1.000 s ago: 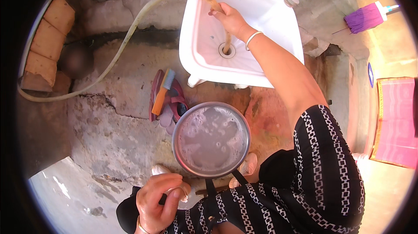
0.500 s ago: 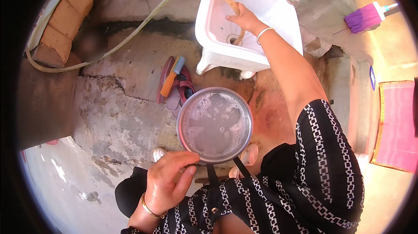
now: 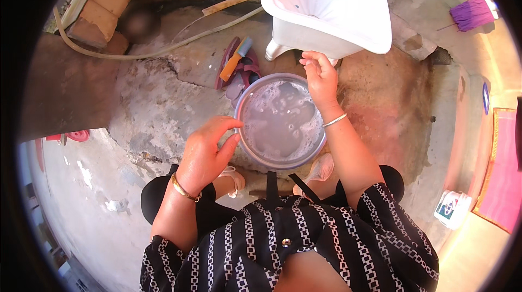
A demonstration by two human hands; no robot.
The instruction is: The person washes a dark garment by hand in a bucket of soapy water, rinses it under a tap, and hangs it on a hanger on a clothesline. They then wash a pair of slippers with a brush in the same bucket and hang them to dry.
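Note:
A round metal basin [image 3: 237, 112] of cloudy, sudsy water stands on the floor in front of me. My left hand [image 3: 209, 145] is at its left rim, thumb and fingers apart, fingertips at or very near the edge. Over the basin's far right rim is my right hand [image 3: 322, 82], empty, with fingers loosely bent and a bangle at the wrist. Beyond it stands a white plastic tub [image 3: 326, 36] on short legs. A pale hose [image 3: 157, 54] curves along the floor and passes behind the tub; its open end [image 3: 217, 7] points left, with a thin pale line trailing from it.
Maroon sandals [image 3: 228, 66] lie beyond the basin with an orange-handled brush [image 3: 234, 64] on top. Stacked bricks [image 3: 111, 4] are at the far left. A purple bristle brush [image 3: 472, 14], a white bucket [image 3: 452, 209] and a pink cloth [image 3: 497, 167] are on the right.
My right hand has let go of the hose and drawn back from the tub to the basin. The hose end now lies outside the tub. My left hand remains by the basin's rim.

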